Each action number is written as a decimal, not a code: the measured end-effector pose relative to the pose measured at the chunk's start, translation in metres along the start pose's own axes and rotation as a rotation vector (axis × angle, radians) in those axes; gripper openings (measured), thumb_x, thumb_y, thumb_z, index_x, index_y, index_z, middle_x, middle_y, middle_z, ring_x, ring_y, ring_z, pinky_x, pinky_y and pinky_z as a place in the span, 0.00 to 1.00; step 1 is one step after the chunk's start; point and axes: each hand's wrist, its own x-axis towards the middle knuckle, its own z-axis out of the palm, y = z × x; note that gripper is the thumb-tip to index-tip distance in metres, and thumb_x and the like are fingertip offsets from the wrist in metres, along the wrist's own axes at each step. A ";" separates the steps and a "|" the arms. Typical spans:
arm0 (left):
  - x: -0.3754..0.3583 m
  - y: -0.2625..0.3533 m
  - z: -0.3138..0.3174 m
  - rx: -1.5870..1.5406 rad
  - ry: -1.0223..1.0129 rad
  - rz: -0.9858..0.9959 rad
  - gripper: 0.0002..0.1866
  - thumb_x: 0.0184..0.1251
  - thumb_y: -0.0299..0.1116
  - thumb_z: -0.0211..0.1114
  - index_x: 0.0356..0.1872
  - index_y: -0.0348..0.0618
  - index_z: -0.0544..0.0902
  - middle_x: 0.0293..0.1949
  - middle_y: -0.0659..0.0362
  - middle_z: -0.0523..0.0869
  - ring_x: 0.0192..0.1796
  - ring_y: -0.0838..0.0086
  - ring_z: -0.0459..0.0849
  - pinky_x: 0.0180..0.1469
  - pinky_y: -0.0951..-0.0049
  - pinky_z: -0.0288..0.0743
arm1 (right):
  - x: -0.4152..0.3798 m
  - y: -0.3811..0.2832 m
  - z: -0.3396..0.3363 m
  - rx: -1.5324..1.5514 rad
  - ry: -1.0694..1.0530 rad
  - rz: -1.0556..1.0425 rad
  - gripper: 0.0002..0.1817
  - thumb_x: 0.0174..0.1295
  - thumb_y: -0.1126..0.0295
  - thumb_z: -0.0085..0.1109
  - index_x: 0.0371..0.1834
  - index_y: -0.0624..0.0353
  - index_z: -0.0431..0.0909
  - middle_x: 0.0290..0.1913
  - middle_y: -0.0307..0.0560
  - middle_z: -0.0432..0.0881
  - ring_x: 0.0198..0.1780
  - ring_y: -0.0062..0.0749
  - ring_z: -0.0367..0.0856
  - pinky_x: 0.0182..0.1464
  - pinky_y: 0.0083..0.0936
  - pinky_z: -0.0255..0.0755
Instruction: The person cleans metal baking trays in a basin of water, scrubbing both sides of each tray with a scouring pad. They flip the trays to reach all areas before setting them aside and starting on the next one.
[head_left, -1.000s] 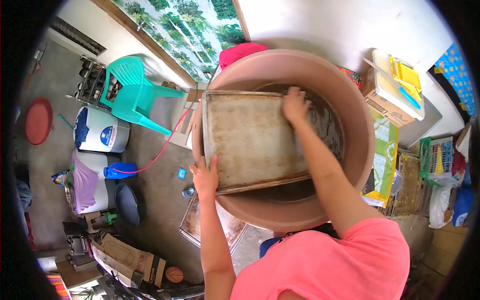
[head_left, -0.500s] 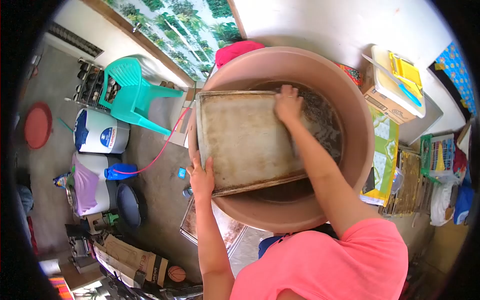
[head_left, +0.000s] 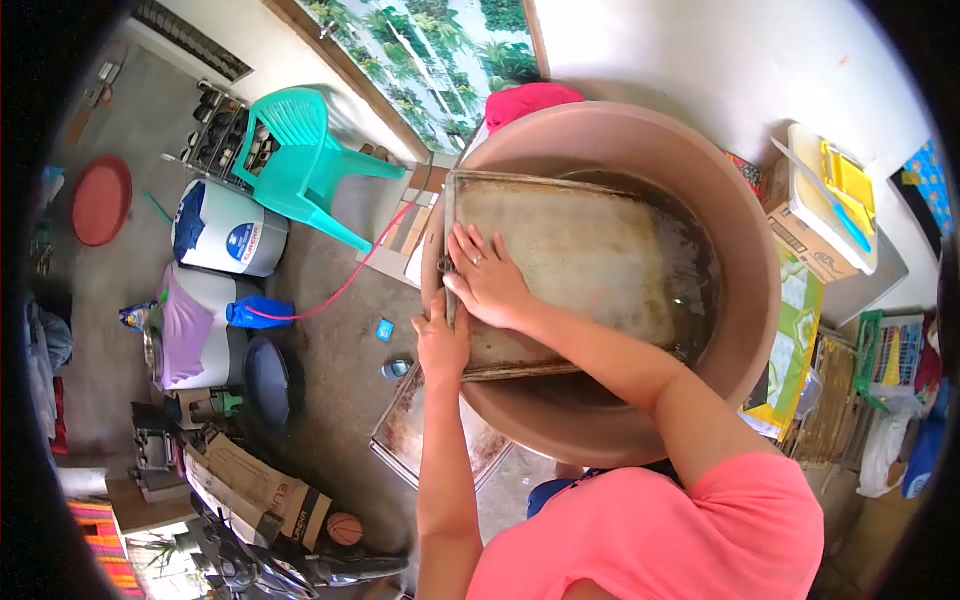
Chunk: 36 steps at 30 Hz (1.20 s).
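Note:
A large worn metal baking tray point(head_left: 590, 265) with a browned rim lies tilted in a big brown plastic tub point(head_left: 610, 435), its far part close to dark water point(head_left: 690, 270). My left hand point(head_left: 443, 340) grips the tray's near left edge, fingers curled around the rim. Laid flat on the tray's left part is my right hand point(head_left: 490, 285), fingers stretched out and a ring on one of them. Between its thumb and forefinger, at the rim, shows a small dark thing point(head_left: 447, 265) that I cannot make out.
Another stained tray point(head_left: 450, 440) lies on the floor below the tub. To the left stand a green plastic chair point(head_left: 300, 175), white drums point(head_left: 225, 240) and a dark basin point(head_left: 267, 380). A pink hose point(head_left: 365, 262) crosses the floor. At right, a box point(head_left: 805, 235) bears a knife point(head_left: 825, 195).
My right hand has moved left across the tray, from its far part to the left rim. My left hand stays on the edge. The whole view has shifted slightly right.

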 end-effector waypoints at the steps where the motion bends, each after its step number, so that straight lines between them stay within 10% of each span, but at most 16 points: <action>1: -0.001 0.004 -0.004 -0.017 -0.013 -0.002 0.30 0.67 0.56 0.56 0.66 0.52 0.68 0.52 0.32 0.70 0.48 0.35 0.78 0.50 0.48 0.75 | 0.007 0.000 -0.001 -0.011 0.018 0.019 0.34 0.72 0.49 0.31 0.71 0.65 0.57 0.76 0.54 0.52 0.77 0.46 0.44 0.74 0.55 0.37; 8: -0.001 -0.003 0.002 -0.017 0.010 0.009 0.29 0.66 0.55 0.57 0.65 0.54 0.70 0.52 0.32 0.70 0.48 0.35 0.79 0.49 0.49 0.76 | 0.117 0.035 0.005 -0.088 0.211 0.152 0.35 0.72 0.47 0.29 0.72 0.65 0.55 0.76 0.55 0.50 0.78 0.44 0.44 0.74 0.56 0.37; 15: -0.002 -0.003 -0.001 -0.049 -0.020 -0.046 0.29 0.65 0.56 0.58 0.64 0.56 0.71 0.54 0.33 0.71 0.52 0.37 0.77 0.53 0.50 0.73 | 0.034 0.004 -0.007 0.015 -0.031 0.029 0.36 0.72 0.47 0.31 0.74 0.64 0.51 0.76 0.55 0.51 0.77 0.45 0.45 0.73 0.58 0.35; 24: -0.003 0.005 -0.005 -0.045 -0.019 -0.029 0.27 0.67 0.57 0.55 0.63 0.57 0.72 0.52 0.34 0.72 0.51 0.37 0.77 0.52 0.51 0.74 | -0.062 0.229 -0.070 -0.288 0.180 0.835 0.37 0.71 0.47 0.33 0.73 0.67 0.51 0.76 0.60 0.49 0.77 0.50 0.44 0.74 0.54 0.35; 31: 0.003 -0.008 0.005 -0.058 0.026 0.022 0.27 0.69 0.57 0.53 0.62 0.53 0.72 0.52 0.33 0.72 0.50 0.36 0.76 0.51 0.49 0.73 | -0.089 0.071 -0.032 -0.099 -0.025 0.444 0.39 0.68 0.49 0.42 0.72 0.69 0.52 0.75 0.62 0.50 0.77 0.51 0.44 0.75 0.50 0.36; 36: 0.002 0.002 -0.003 -0.058 -0.011 0.001 0.28 0.70 0.57 0.51 0.61 0.47 0.72 0.52 0.34 0.72 0.51 0.38 0.76 0.52 0.49 0.73 | -0.092 0.174 -0.048 -0.293 0.043 0.502 0.38 0.69 0.48 0.39 0.73 0.66 0.52 0.76 0.58 0.49 0.77 0.49 0.44 0.75 0.50 0.36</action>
